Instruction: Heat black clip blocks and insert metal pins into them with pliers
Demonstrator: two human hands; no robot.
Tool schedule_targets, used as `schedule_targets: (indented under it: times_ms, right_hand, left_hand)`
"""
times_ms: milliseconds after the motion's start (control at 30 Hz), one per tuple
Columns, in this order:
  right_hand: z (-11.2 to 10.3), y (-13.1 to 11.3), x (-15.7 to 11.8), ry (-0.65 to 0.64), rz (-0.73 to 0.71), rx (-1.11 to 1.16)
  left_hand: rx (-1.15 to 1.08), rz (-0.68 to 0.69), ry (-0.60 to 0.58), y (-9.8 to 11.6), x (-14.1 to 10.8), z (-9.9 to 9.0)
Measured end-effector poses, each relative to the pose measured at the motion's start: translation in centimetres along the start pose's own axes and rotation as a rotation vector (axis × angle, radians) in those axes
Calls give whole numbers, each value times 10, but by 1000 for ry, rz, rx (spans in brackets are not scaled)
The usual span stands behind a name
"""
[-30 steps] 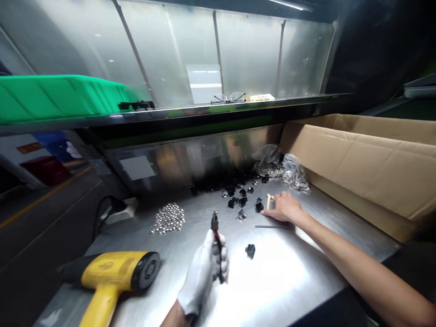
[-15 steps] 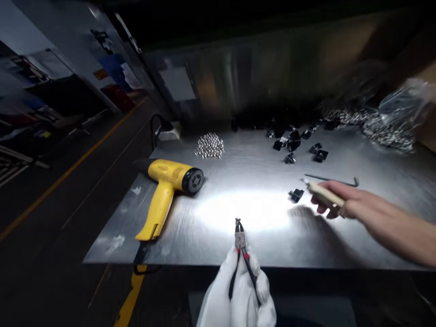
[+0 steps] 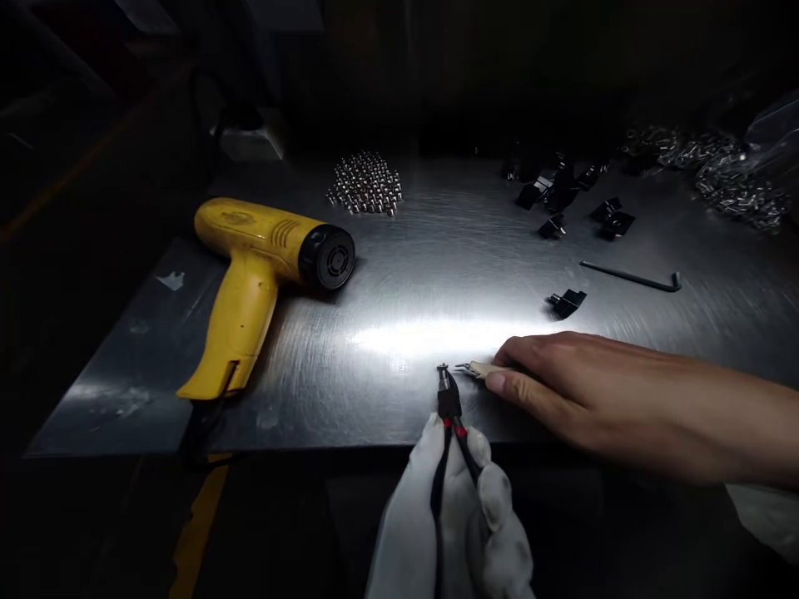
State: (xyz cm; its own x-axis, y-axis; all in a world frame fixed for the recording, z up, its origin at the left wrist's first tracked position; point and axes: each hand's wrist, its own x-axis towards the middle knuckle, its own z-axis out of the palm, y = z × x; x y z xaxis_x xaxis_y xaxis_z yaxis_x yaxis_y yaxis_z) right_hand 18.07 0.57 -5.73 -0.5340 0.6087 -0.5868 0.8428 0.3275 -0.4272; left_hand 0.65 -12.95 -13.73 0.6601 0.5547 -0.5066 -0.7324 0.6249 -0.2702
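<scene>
My left hand (image 3: 459, 516), in a white glove, is wrapped round a pair of cutting pliers (image 3: 449, 404) with dark handles and red bands. A small metal part (image 3: 443, 368) sits at the tips of their jaws. My bare right hand (image 3: 562, 391) comes in from the right, closed on a beige-handled tool (image 3: 483, 369) with a thin pointed metal tip. That tip is close beside the small part; whether they touch I cannot tell. Most of the tool's handle is hidden under my fingers. Just above my right hand lies a black clip-like part (image 3: 567, 304).
A yellow heat gun (image 3: 250, 258) lies on the metal table (image 3: 412, 266) at left. Behind it are a pile of small shiny metal parts (image 3: 368, 185) and a pale box (image 3: 253, 141). At right are a hex key (image 3: 630, 276), several black parts (image 3: 555, 193) and a heap of metal pieces (image 3: 736, 179).
My right hand has moved left and toward me with the beige-handled tool, bringing its tip beside the pliers' jaws. The view has tilted down and grown darker. My left hand still grips the pliers.
</scene>
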Motion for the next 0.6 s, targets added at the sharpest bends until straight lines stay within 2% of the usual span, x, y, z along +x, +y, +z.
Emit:
schedule_targets:
  times_ms: [300,500,600]
  right_hand:
    - [0,-19,6,-7,69,-64]
    - [0,-25,7,-12,82,-51]
    - [-5,-30,6,-57,131,-55]
  left_hand:
    - [-26,-103,-34,4,0,1]
    - [-15,-76,-37,8,-2,3]
    - [0,-70,-45,8,-1,4]
